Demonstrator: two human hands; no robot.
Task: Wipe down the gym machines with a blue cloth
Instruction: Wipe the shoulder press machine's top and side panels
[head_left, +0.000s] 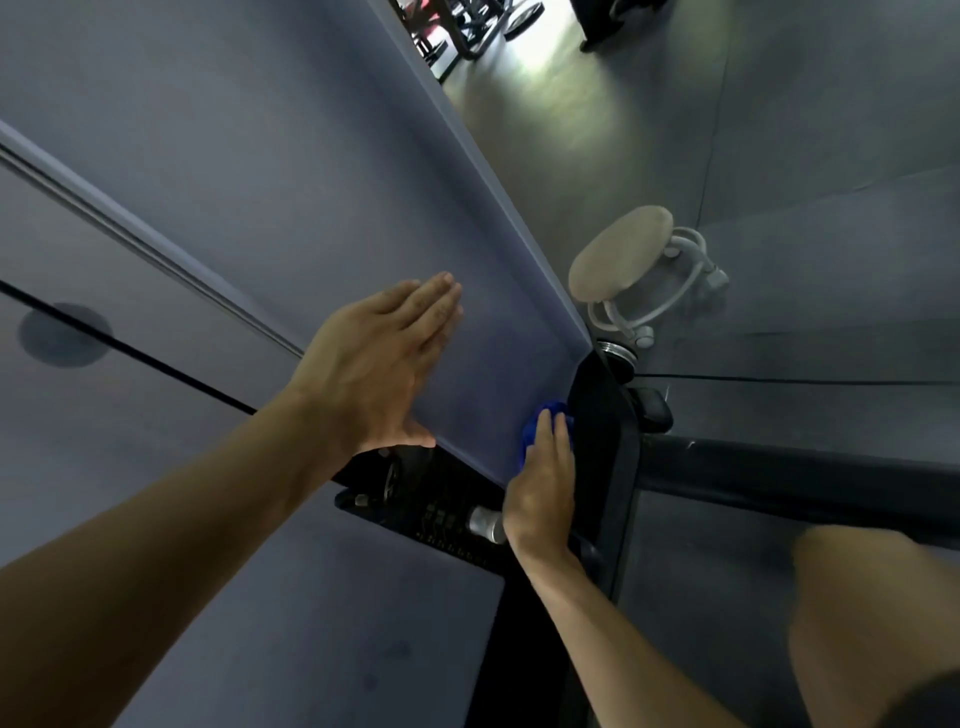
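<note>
A large grey padded panel of a gym machine (270, 171) fills the upper left and runs down to a corner near the centre. My left hand (382, 364) lies flat on this panel with its fingers straight and together. My right hand (543, 483) presses a bunched blue cloth (543, 418) against the panel's lower right corner, fingers laid over the cloth. Most of the cloth is hidden under those fingers. Below the panel sits the machine's black frame (447, 514) with a silver knob (483, 522).
A round beige stool on a white wheeled base (621, 254) stands on the grey floor to the right. A black bar (779, 467) crosses the lower right. My knee (857, 623) shows at the lower right. More equipment stands far off at the top.
</note>
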